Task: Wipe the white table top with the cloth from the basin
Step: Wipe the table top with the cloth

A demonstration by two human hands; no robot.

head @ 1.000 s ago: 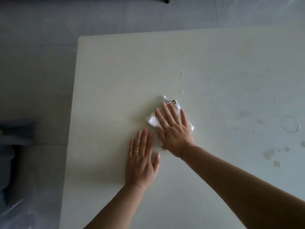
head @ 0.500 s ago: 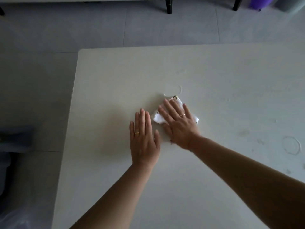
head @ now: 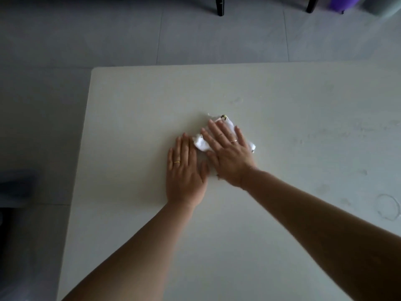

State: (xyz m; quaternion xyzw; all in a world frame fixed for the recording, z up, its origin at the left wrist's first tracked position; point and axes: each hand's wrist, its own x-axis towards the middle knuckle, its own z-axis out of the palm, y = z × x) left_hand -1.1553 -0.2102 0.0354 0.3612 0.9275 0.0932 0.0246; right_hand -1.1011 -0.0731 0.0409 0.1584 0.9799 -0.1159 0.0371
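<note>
The white worktop (head: 282,109) carries both hands near its middle, toward the left edge. The left hand (head: 185,170) lies flat, released. The right hand (head: 230,153) presses flat on the cloth (head: 200,144), likely soft, limp and damp, best held under the palm.

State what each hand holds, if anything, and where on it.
The right hand presses the white cloth flat from above, fingers spread over its middle; no closed grip. The left hand lies flat on the table, holding nothing.

Grey tiled floor (head: 108,35) (dimly lit) with two black furniture legs (head: 219,6) beyond.
</note>
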